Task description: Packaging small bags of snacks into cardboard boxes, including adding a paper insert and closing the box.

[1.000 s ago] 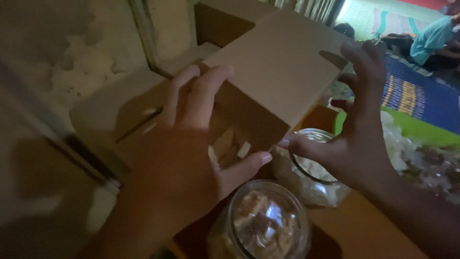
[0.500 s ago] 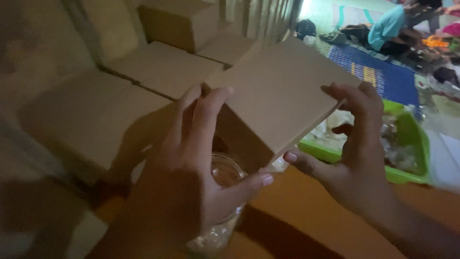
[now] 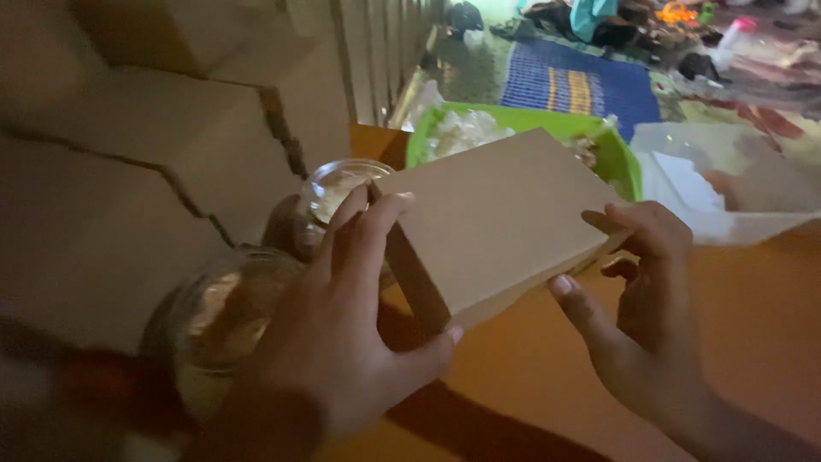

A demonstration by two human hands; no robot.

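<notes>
We hold a plain brown cardboard box (image 3: pixel 492 218) above the orange table (image 3: pixel 753 325) — left hand (image 3: pixel 342 334) clasping its near corner, right hand (image 3: pixel 641 299) pinching its right edge. Behind it sit two clear jars (image 3: pixel 338 188) and a green tray (image 3: pixel 629 167) — stacked brown cartons (image 3: pixel 128 171) at left.

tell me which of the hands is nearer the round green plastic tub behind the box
Right. The right hand grips the brown cardboard box's right edge, just below the round green plastic tub. The left hand holds the box's left side, farther from it.
</notes>
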